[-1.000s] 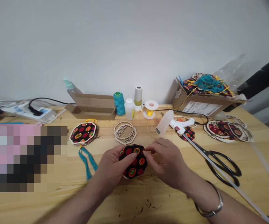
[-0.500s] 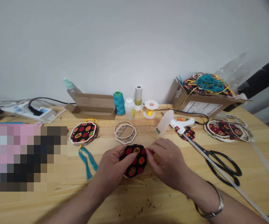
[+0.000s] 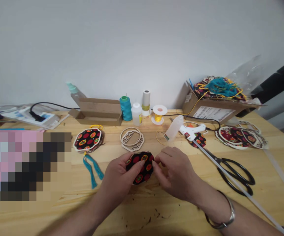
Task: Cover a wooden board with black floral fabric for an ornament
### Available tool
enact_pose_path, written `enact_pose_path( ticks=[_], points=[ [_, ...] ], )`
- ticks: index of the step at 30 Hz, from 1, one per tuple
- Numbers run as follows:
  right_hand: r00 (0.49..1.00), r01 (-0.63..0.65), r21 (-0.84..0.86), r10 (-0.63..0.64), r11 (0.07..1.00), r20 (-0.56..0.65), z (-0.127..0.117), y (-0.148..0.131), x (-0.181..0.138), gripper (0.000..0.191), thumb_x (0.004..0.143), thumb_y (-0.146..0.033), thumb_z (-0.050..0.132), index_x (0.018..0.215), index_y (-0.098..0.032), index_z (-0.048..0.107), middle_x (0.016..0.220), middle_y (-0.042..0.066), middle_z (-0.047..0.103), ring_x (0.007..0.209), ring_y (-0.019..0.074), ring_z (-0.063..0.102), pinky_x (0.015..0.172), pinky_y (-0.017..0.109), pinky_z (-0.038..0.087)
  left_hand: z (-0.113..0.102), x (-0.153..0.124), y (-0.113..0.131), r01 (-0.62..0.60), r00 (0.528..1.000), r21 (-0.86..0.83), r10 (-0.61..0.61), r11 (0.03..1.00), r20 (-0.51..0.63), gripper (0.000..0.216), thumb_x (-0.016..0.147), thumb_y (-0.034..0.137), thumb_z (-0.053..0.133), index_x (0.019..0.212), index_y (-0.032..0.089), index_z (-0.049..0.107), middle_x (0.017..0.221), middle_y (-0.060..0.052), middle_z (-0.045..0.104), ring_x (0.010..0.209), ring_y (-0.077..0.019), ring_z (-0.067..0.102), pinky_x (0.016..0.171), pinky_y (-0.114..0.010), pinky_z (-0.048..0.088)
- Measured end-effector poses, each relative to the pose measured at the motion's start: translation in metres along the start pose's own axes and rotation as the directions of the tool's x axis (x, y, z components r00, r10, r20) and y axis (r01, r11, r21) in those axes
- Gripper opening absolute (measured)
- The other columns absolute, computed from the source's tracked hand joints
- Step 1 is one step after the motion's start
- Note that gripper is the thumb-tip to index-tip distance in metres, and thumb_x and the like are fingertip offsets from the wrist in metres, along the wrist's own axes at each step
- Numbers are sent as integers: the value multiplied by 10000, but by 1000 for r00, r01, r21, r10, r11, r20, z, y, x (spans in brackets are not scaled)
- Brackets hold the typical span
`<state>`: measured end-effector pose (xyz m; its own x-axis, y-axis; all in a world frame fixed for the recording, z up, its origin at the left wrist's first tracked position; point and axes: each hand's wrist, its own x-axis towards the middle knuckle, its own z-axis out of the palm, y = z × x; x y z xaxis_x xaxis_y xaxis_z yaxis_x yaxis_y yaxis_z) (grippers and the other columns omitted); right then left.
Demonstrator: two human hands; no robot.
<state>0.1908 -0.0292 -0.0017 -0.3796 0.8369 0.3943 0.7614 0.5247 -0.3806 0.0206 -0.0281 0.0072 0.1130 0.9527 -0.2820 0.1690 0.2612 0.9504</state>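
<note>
My left hand (image 3: 118, 175) grips a fabric-covered disc (image 3: 146, 170), dark with red and orange flower rounds, its thumb lying across the front. At the disc's right edge my right hand (image 3: 175, 172) is closed, thumb and forefinger pinching the rim cloth; whatever else is between those fingertips is hidden. Just beyond the disc lie two cut-out wooden frames (image 3: 139, 144), one round ring over a lattice one. To the left rests a finished-looking piece (image 3: 87, 140) of the same cloth in a pale frame, with a teal tassel (image 3: 90, 170).
Black-handled scissors (image 3: 237, 173) and a white glue gun (image 3: 192, 132) with a long glue stick lie right. A tilted squeeze bottle (image 3: 173, 129), yellow cord spool (image 3: 158, 118), teal thread cone (image 3: 125, 109) and open cardboard box (image 3: 99, 119) stand behind. A filled carton (image 3: 206, 111) is back right.
The disc has tilted slightly in my left hand, its lower edge rising. My right hand's fingertips have shifted a little left along its right edge.
</note>
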Motion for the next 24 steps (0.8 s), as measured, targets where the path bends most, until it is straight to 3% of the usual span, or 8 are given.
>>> enact_pose_path(
  ticks=[8, 24],
  points=[
    [999, -15, -59, 17, 998, 45, 5, 2, -2, 201, 800, -198, 461, 607, -168, 505, 605, 24, 521, 611, 144, 440, 586, 288, 293, 3, -5, -3, -169, 984, 249, 177, 954, -10, 175, 772, 266, 589, 895, 208, 700, 815, 6, 735, 723, -157, 633, 645, -205, 475],
    [999, 39, -121, -37, 992, 17, 10, 2, -2, 200, 750, -159, 473, 551, -171, 488, 560, 15, 506, 582, 138, 425, 574, 292, 264, 4, -7, -13, -354, 934, 400, 344, 845, 100, 200, 829, 238, 512, 936, 229, 680, 830, 6, 726, 702, -144, 638, 633, -203, 452]
  ],
)
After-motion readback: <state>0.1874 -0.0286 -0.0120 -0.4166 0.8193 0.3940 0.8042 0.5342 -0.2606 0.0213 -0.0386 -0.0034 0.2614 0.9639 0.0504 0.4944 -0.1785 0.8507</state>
